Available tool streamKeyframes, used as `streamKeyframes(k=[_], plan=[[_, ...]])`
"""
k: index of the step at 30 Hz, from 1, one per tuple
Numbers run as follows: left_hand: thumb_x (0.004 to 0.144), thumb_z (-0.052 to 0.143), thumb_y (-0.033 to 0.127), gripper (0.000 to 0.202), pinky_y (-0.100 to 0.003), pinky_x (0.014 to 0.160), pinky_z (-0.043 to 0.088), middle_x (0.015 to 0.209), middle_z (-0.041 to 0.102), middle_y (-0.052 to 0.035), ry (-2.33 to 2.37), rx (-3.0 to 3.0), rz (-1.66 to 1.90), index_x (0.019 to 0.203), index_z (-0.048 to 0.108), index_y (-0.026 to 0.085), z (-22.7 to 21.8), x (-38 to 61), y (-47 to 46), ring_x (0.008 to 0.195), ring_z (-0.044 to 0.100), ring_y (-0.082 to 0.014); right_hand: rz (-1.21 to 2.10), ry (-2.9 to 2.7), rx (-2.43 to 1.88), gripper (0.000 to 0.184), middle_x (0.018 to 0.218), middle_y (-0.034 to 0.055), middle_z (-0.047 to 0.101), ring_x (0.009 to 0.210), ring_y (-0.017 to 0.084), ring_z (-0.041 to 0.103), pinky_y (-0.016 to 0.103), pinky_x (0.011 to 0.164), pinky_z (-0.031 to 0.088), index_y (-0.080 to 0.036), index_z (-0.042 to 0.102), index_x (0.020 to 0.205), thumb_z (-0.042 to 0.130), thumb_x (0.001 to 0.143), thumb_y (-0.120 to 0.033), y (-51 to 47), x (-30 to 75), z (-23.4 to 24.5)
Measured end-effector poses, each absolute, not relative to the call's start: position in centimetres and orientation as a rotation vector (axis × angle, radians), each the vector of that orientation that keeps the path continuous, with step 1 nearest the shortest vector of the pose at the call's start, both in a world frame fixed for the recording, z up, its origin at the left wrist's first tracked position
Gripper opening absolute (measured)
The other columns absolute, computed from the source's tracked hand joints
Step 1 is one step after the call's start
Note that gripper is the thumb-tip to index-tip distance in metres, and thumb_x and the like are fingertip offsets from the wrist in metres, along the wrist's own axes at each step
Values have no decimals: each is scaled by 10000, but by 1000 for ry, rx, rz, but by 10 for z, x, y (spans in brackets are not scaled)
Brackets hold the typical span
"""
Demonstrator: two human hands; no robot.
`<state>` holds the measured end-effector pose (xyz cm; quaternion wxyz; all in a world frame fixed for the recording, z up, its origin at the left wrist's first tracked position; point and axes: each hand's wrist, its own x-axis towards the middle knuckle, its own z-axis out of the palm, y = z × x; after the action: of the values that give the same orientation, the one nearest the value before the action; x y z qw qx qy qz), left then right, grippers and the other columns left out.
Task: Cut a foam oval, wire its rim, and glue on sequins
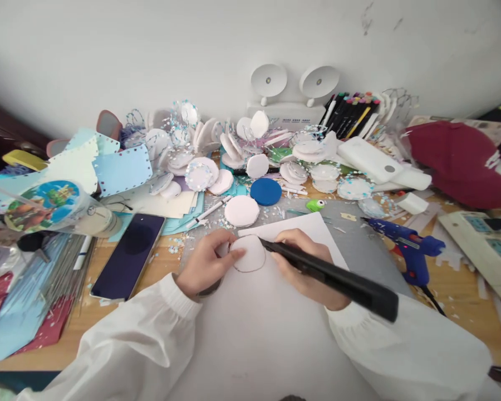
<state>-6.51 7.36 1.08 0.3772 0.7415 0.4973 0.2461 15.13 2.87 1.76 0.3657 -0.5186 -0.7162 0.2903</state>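
**Pen Tip at Disc's Rim on Crowded Table**

The left hand (209, 267) is pinching the left edge of a white disc (250, 253), grip closed on it. The disc is lying on a white sheet (275, 323) by the middle of the table's (459, 289) front edge. The right hand (307, 273) is holding a black pen (338, 278) in a closed grip, tip touching the disc's right rim. A phone (129, 255) is lying toward the left edge, a glue gun (404, 245) toward the right.

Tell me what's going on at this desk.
A person in white sleeves works at a cluttered craft desk. The left hand holds a pale disc flat on a white sheet, while the right hand holds a black pen with its tip at the disc's edge; a dark line shows around it. A blue glue gun lies to the right, a phone to the left.
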Motion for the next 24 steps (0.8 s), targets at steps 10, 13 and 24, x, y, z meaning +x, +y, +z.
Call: streamKeyframes(k=[10,13,24], plan=[[798,576,351,196,-254,608,374,710,558,3,1265,1874,675,718,546,175,6,-63,73,636,469,-132,566,-1862,-1250,82,579,-60,488,459,69,431,201,454,351,-211,500,786,556,826,-167,29,153,3],[796,579,358,207,-255,613,380,706,560,-2,1272,1856,666,705,551,175,6,-63,72,651,478,-137,552,-1857,-1240,87,559,-53,499,439,75,433,211,434,352,-208,506,758,552,823,-172,28,154,5],[804,567,318,190,-260,607,357,689,509,8,1246,1872,706,688,522,174,8,-59,71,641,461,-134,599,-1688,-1398,88,586,-42,524,468,84,429,217,452,357,-209,537,767,591,833,-231,20,145,0]])
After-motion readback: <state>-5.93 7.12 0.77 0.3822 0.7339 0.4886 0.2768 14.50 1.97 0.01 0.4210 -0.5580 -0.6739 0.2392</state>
